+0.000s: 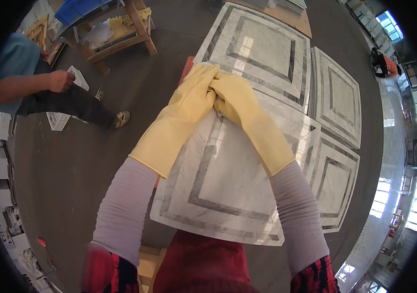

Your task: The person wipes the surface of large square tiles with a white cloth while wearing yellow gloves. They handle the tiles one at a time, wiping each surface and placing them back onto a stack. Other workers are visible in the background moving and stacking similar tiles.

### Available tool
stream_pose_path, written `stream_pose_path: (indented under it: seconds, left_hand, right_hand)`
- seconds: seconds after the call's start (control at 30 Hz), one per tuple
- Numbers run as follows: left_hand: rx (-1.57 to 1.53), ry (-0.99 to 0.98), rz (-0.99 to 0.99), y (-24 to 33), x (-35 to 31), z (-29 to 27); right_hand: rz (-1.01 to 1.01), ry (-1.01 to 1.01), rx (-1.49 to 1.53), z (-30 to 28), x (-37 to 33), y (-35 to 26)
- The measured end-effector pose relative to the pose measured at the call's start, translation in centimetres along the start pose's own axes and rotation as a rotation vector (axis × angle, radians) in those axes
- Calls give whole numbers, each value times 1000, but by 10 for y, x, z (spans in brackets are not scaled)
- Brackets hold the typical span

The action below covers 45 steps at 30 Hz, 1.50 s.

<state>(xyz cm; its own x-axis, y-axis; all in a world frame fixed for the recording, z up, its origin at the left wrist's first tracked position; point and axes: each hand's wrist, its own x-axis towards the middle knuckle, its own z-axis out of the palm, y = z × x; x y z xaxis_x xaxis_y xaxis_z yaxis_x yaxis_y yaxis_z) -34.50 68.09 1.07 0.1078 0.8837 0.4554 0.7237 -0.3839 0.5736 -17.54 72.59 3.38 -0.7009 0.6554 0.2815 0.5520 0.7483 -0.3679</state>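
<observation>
My left hand (193,85) and my right hand (236,94), both in long yellow rubber gloves, meet over a polished marble panel (237,171). Their fingers are bent and pressed together. A small pale edge shows by the fingers; what it belongs to cannot be made out. The panel is white with grey veins and has a dark grey inlaid band. Beyond it lies a similar marble panel (267,56), with dark rectangular frames inlaid in it.
More inlaid marble panels (336,93) lie to the right. At the far left are a wooden stand (120,45) and a blue bin (79,10). A person (28,83) walks on the left near a white plastic basket (58,120). Another person (388,66) is at the far right.
</observation>
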Motion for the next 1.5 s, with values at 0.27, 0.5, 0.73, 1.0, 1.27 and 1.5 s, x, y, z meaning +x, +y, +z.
stream_pose_path:
  seconds: [0.27, 0.5, 0.73, 1.0, 1.27, 1.5]
  left_hand:
    - [-82, -185, -297, 76, -201, -99]
    - [194, -161, -311, 170, -304, -128]
    - [101, -477, -64, 261, -250, -57]
    - [-35, -371, 171, 320, -158, 75]
    - [0, -210, 204, 257, -8, 173]
    - [1, -321, 127, 241, 43, 185]
  right_hand:
    - [-131, -182, -94, 25, -98, -173]
    - [-241, -167, -48, 16, -190, -251]
    - [86, -181, 3, -45, -320, -198]
    - [432, 46, -68, -97, -388, -89]
    - [580, 222, 409, -102, -291, 86]
    - [589, 235, 275, -125, -250, 111]
